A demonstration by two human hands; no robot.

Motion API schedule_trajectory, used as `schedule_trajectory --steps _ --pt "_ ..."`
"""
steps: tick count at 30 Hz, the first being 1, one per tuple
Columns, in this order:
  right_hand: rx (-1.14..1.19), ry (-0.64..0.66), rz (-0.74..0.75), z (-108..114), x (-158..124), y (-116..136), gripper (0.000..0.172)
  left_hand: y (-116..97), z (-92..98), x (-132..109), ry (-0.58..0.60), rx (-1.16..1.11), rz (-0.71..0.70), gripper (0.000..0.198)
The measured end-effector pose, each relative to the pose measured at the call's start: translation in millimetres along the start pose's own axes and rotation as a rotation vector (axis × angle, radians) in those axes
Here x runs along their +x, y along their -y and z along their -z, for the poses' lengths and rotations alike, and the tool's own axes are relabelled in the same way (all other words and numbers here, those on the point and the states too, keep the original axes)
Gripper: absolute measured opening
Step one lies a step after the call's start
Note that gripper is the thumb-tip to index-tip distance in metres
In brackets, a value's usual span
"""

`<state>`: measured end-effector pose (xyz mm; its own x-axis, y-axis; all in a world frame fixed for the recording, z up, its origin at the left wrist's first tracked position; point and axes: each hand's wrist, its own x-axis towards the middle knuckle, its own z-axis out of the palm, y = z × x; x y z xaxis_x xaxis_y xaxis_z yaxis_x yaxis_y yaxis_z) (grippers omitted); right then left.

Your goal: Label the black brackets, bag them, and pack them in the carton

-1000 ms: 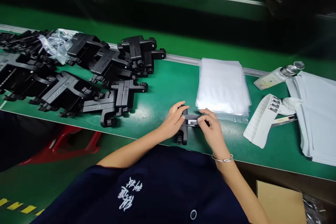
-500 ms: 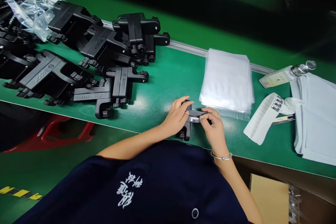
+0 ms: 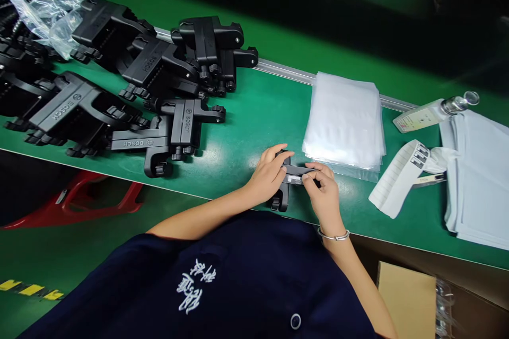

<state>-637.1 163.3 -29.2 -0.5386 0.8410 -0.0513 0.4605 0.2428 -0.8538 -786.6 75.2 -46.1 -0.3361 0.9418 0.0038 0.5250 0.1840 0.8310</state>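
Note:
A small black plastic bracket (image 3: pixel 287 184) lies on the green bench (image 3: pixel 246 122) near its front edge. My left hand (image 3: pixel 268 175) is wrapped round the bracket's left end, fingers curled over the top. My right hand (image 3: pixel 324 193), with a silver bangle on the wrist, pinches the bracket's right end, where a small white label shows between the two hands. Both hands rest low on the bench surface.
Several black Bosch-marked brackets (image 3: pixel 135 100) are heaped at the left, with a crumpled clear bag (image 3: pixel 47 13) among them. A stack of clear bags (image 3: pixel 345 122) lies beyond my hands. A label strip (image 3: pixel 397 180), a bottle (image 3: pixel 433 112) and grey sheets (image 3: pixel 479 180) lie right. A cardboard box (image 3: pixel 405 302) sits below.
The view has shifted so the pile of brackets sits higher and nearer. My hands stay on the small bracket, with only slight finger movement over the label.

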Motion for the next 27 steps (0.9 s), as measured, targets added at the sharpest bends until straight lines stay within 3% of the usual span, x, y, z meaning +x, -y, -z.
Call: schedule_trajectory --steps 27 --pt "-0.036 0.002 0.036 -0.8 1.2 -1.8 0.019 1.9 -0.2 -0.9 -0.021 0.041 -0.030 0.040"
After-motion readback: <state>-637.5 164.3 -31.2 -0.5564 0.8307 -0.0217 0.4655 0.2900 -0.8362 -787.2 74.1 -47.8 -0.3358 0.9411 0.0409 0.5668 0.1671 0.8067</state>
